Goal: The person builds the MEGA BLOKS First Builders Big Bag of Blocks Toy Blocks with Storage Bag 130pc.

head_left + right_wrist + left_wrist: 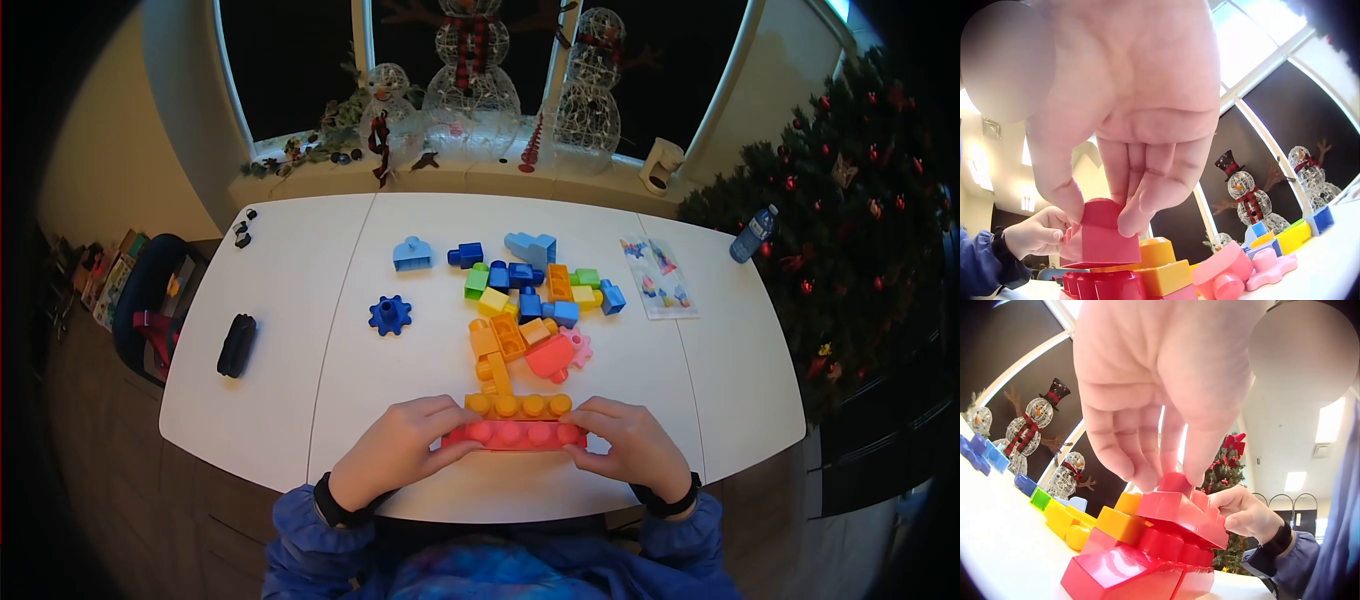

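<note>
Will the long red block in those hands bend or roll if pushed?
The long red block probably won't bend; it looks like hard plastic. Its flat sides suggest sliding, not rolling. Those smooth faces might feel slippery.

Head view: from above, facing forward and down over the table (265, 415), window (305, 60) at 12 o'clock. Wrist views: low, close; the left faces the right hand (1250, 515) at 4 o'clock, the right the left hand (1034, 236) at 8 o'clock. Both share red blocks (1179, 519).
</note>
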Demonstrator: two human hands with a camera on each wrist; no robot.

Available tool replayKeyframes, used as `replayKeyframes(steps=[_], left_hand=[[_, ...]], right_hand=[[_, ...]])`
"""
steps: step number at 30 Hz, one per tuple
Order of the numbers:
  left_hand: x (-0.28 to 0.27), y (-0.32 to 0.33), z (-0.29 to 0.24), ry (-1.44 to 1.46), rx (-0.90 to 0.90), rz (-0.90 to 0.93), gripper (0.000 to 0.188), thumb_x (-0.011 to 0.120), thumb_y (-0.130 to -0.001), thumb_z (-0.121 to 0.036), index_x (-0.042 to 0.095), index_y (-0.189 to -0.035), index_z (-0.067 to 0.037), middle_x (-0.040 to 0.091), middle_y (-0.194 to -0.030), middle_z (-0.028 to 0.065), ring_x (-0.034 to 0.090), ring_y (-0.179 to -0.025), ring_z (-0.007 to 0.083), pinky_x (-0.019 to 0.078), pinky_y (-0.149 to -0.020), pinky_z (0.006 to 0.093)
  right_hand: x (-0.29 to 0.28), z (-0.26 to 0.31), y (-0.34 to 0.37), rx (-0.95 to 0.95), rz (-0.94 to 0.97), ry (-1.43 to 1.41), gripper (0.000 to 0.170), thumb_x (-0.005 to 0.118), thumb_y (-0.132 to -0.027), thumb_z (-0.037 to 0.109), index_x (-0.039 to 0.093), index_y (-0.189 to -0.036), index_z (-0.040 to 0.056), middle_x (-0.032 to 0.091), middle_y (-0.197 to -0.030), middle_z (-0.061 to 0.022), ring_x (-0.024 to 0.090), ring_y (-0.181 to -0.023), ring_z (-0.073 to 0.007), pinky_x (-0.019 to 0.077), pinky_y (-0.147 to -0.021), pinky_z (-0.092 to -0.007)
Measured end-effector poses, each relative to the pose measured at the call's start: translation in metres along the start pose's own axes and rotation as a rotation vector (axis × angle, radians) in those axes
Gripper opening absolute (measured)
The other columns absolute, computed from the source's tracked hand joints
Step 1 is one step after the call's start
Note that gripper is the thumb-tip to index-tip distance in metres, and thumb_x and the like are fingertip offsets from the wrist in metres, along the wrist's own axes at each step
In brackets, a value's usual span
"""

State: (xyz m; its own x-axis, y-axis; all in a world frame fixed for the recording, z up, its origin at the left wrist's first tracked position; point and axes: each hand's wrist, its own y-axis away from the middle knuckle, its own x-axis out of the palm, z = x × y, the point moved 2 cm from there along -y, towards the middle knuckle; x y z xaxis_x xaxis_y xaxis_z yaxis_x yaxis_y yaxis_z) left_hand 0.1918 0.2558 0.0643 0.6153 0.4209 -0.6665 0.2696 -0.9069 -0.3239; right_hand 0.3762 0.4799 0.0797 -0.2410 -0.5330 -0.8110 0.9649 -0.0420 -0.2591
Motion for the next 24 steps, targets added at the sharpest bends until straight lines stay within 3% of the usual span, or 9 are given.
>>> replayKeyframes(steps=[13,16,19,24], left_hand=[[0.006,0.001,0.004,0.015,-0.047,0.062,0.018,0.078,-0.09,-0.015,0.07,-0.103,-0.005,0.067,-0.086,0.013,0.067,-0.077,0.033,0.0551,-0.069,0.0407],[0.007,0.002,0.007,0.007,-0.038,0.056,0.021,0.081,-0.088,-0.012,0.073,-0.106,-0.006,0.068,-0.083,0.01,0.068,-0.074,0.0279,0.055,-0.068,0.0364],[0.008,0.003,0.006,0.034,-0.08,0.067,0.018,0.077,-0.09,-0.014,0.07,-0.103,-0.005,0.068,-0.086,0.0132,0.068,-0.078,0.0327,0.0561,-0.071,0.0398],[0.006,0.004,0.007,0.024,-0.119,0.062,0.033,0.082,-0.088,-0.02,0.067,-0.112,-0.004,0.068,-0.097,0.014,0.068,-0.08,0.0312,0.0565,-0.071,0.0395]], right_hand=[[0.014,-0.011,0.009,0.041,-0.038,-0.065,0.019,0.083,-0.084,0.012,0.075,-0.1,0.0058,0.072,-0.1,-0.0078,0.073,-0.084,-0.0282,0.0604,-0.073,-0.0353],[0.016,-0.014,0.01,0.03,-0.042,-0.053,0.019,0.083,-0.084,0.013,0.075,-0.1,0.0065,0.072,-0.101,-0.0072,0.073,-0.084,-0.0281,0.0604,-0.073,-0.0351],[0.017,-0.014,0.011,0.029,-0.052,-0.05,0.019,0.084,-0.084,0.014,0.075,-0.1,0.0069,0.072,-0.101,-0.0066,0.073,-0.084,-0.0279,0.0603,-0.073,-0.0348],[0.016,-0.015,0.012,0.004,-0.092,-0.061,0.026,0.087,-0.082,0.016,0.074,-0.103,0.0074,0.071,-0.106,-0.0061,0.073,-0.086,-0.0261,0.0602,-0.073,-0.034]])
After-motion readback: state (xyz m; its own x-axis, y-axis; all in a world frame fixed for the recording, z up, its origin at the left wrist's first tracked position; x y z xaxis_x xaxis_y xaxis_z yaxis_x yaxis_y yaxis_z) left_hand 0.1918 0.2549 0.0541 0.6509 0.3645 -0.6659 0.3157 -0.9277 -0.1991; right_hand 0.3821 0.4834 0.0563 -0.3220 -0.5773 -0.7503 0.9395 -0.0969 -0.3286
